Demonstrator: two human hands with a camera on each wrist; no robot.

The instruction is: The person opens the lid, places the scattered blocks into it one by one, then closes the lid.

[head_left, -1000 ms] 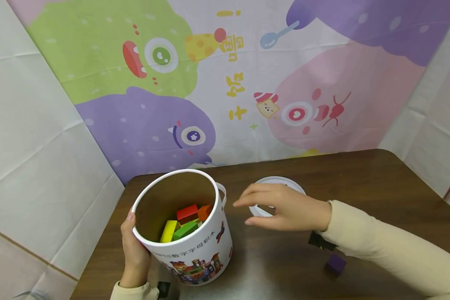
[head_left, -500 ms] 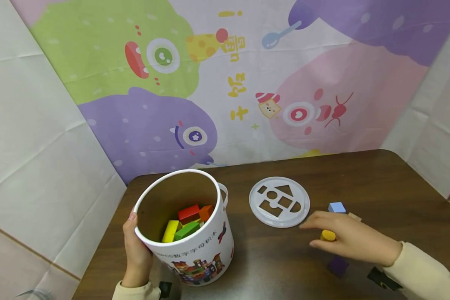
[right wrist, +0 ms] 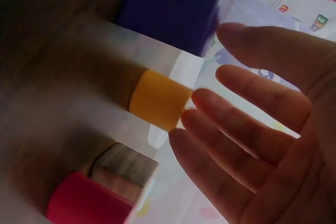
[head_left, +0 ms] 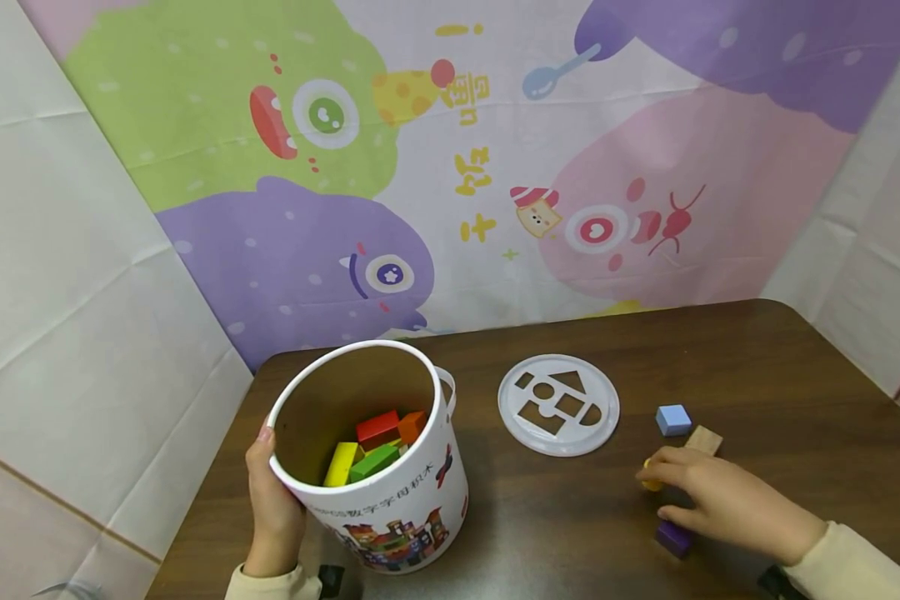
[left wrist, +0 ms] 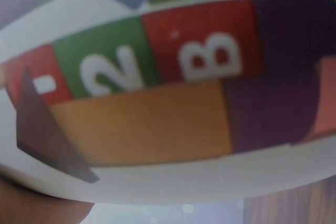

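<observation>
My left hand point(head_left: 273, 508) holds the left side of a white bucket point(head_left: 390, 521), its thumb at the rim; the other fingers are mostly hidden. Inside lie toy blocks, among them a red block point(head_left: 377, 428), a yellow block point(head_left: 341, 463) and a green block point(head_left: 373, 463). On the right, my right hand point(head_left: 735, 500) hovers low over the table, fingers extended and holding nothing. Its fingertips meet or nearly meet a yellow cylinder block point(right wrist: 160, 99); whether they touch is unclear. A purple block point(head_left: 673, 540) lies by the thumb.
A white lid point(head_left: 570, 437) with cut-out shapes lies right of the bucket. Beyond my right hand are a light blue block point(head_left: 673, 420) and a plain wooden block point(head_left: 704, 440). The right wrist view also shows a red rounded block point(right wrist: 86, 203). A printed cloth point(head_left: 487, 283) hangs behind the table.
My right hand has moved from above the lid to the loose blocks on the right, uncovering the lid. My left hand and the bucket have stayed in place.
</observation>
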